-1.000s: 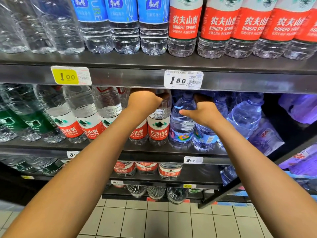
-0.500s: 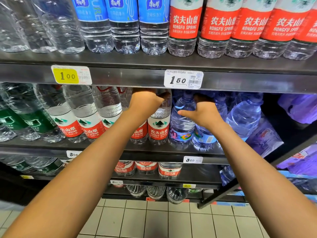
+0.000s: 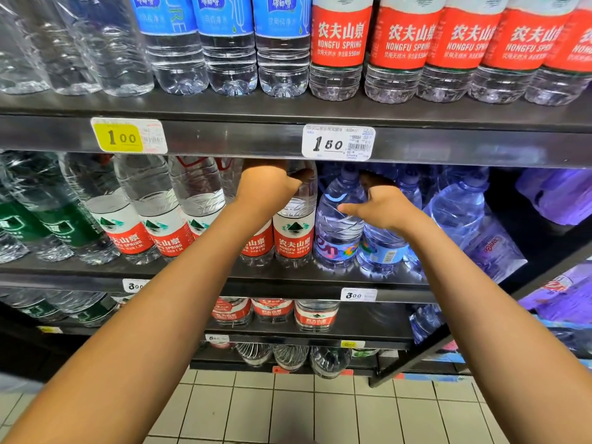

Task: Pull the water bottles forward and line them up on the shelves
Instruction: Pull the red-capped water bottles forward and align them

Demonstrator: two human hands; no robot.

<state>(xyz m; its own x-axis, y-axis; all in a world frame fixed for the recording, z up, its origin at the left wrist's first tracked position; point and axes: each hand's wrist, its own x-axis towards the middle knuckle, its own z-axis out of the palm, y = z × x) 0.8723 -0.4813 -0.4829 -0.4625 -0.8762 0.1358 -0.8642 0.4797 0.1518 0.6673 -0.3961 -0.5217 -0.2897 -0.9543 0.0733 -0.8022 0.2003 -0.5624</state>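
On the middle shelf [image 3: 288, 278] stands a row of large red-labelled water bottles. My left hand [image 3: 267, 189] grips the neck of one red-labelled bottle [image 3: 261, 245], whose top is hidden under the shelf above. Right of it stands another red-labelled bottle [image 3: 294, 238]. My right hand [image 3: 381, 209] is curled round the upper part of a blue-tinted bottle [image 3: 382, 248], thumb pointing left toward a neighbouring blue-tinted bottle [image 3: 339, 225]. Both bottles stand upright near the shelf's front edge.
The top shelf [image 3: 256, 139] carries blue-labelled and red-labelled small bottles, with price tags [image 3: 338, 143] on its front strip. Green-labelled bottles [image 3: 38, 219] stand at the left. More blue bottles [image 3: 458, 209] and purple packs [image 3: 557, 200] lie to the right. Lower shelves hold more bottles above a tiled floor [image 3: 320, 408].
Both hands have stayed on their bottles; the right hand and its blue-tinted bottle have shifted slightly, and the view has crept a little closer.
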